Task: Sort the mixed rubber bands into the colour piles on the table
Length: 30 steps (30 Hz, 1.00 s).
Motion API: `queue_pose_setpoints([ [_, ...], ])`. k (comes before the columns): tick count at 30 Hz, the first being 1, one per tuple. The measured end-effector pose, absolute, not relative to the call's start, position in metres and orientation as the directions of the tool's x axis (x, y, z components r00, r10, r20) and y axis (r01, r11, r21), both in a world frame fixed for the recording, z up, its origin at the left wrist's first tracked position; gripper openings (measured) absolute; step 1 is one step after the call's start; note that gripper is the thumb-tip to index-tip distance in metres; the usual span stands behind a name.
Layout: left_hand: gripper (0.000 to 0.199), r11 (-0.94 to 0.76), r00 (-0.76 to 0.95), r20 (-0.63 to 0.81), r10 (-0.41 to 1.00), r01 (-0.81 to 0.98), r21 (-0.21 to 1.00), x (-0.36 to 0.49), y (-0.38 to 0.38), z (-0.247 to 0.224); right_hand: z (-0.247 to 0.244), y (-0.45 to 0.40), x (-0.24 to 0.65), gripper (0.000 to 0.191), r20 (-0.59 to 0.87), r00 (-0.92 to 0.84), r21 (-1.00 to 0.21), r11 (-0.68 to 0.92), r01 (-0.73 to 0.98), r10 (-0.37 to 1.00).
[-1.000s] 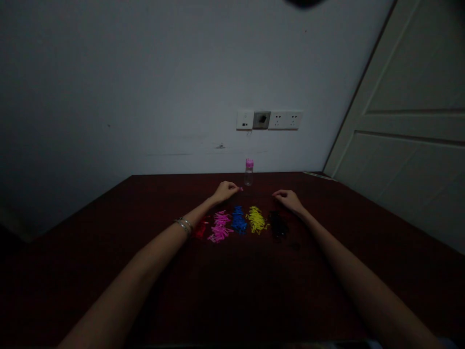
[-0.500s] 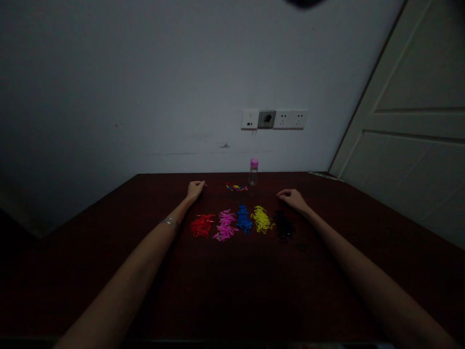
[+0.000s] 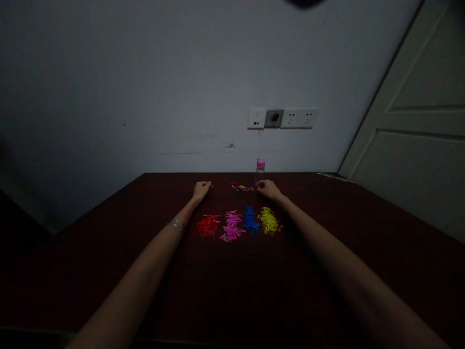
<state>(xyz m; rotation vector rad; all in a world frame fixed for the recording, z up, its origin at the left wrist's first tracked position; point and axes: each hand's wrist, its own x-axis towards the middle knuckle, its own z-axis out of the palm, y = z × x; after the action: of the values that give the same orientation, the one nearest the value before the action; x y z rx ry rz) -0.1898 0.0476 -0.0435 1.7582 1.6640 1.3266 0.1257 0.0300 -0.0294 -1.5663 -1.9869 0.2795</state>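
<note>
My left hand (image 3: 201,189) rests far out on the dark red table (image 3: 109,228) with its fingers curled in. It is too dark to tell whether a small piece is pinched at its tip. My right hand (image 3: 268,188) lies palm down, fingertips at the right edge of a small mixed-colour pile (image 3: 241,187), just in front of a clear bottle with a pink cap (image 3: 260,169). Nearer to me lie a red pile (image 3: 208,225), a pink pile (image 3: 231,226), a blue pile (image 3: 250,220) and a yellow pile (image 3: 269,221) of small pieces. My right forearm crosses beside the yellow pile.
A white wall with a row of sockets (image 3: 282,118) stands behind the table. A pale door (image 3: 417,126) is at the right. A bracelet (image 3: 176,225) is on my left wrist. The room is dim.
My left hand left the mixed pile and moved left. My right hand then reached left to the mixed pile by the bottle, and its forearm now covers the black pile.
</note>
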Motion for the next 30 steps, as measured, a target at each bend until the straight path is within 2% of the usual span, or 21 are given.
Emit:
queue_pose_setpoints([
  [11, 0.035, -0.229, -0.135, 0.362, 0.922, 0.563, 0.794, -0.190, 0.048, -0.044, -0.038, 0.038, 0.107, 0.024, 0.259, -0.069, -0.494, 0.194, 0.847, 0.963],
  [19, 0.035, -0.220, -0.141, 0.353, 0.925, 0.559, 0.799, -0.189, 0.046, -0.042, -0.030, 0.031, 0.118, 0.023, 0.339, -0.091, -0.560, 0.279, 0.780, 0.936],
  [25, 0.033, -0.205, -0.150, 0.337, 0.930, 0.549, 0.810, -0.186, 0.041, -0.039, -0.006, -0.004, 0.105, 0.025, 0.379, -0.269, -0.661, 0.463, 0.590, 0.885],
  [30, 0.033, -0.207, -0.140, 0.336, 0.931, 0.555, 0.806, -0.186, 0.041, -0.040, -0.001, -0.052, 0.075, 0.025, 0.279, -0.526, -0.762, 0.519, 0.388, 0.803],
])
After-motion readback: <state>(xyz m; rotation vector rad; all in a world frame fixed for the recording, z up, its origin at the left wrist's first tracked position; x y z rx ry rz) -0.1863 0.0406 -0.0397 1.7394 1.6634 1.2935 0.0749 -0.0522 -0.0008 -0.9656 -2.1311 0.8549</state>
